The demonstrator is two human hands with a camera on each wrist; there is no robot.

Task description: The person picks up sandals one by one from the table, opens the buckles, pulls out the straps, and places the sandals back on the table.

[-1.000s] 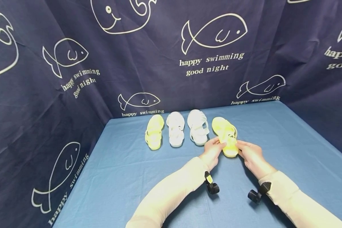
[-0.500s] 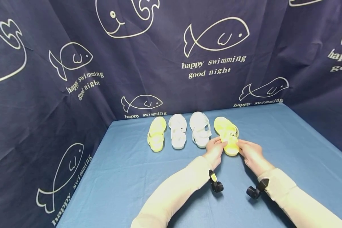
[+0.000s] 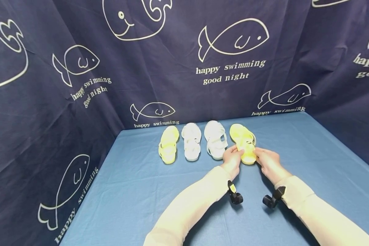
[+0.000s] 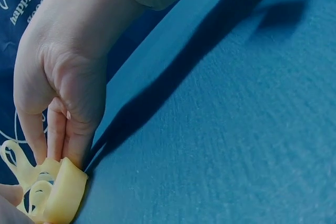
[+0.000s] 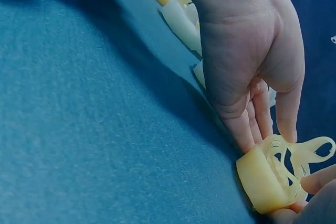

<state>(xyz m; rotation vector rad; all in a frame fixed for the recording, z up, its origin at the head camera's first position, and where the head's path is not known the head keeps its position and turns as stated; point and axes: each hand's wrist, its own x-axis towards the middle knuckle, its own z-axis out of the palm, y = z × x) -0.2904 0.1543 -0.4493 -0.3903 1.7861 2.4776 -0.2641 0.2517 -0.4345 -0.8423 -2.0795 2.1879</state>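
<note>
At the right end of a row, a yellow sandal (image 3: 243, 138) lies on the blue cloth with its heel toward me. My left hand (image 3: 232, 162) holds the heel's left side between thumb and fingers. On the opposite side my right hand (image 3: 269, 162) pinches the same heel. In the left wrist view, the left hand (image 4: 68, 77) reaches down to the sandal's heel (image 4: 68, 195). The right wrist view has the right hand (image 5: 244, 61) at the yellow heel (image 5: 260, 182), with part of the left hand (image 5: 321, 203) at the lower right.
Left of the held sandal stand a white sandal (image 3: 215, 140), another white sandal (image 3: 191, 141) and a second yellow sandal (image 3: 169, 144). The blue cloth-covered table (image 3: 135, 198) meets a dark blue curtain (image 3: 178, 75) printed with white fish behind the row.
The head view shifted slightly early on. Both hands have moved the right yellow sandal a little away from me, toward the back curtain. The other sandals stay in place on the table.
</note>
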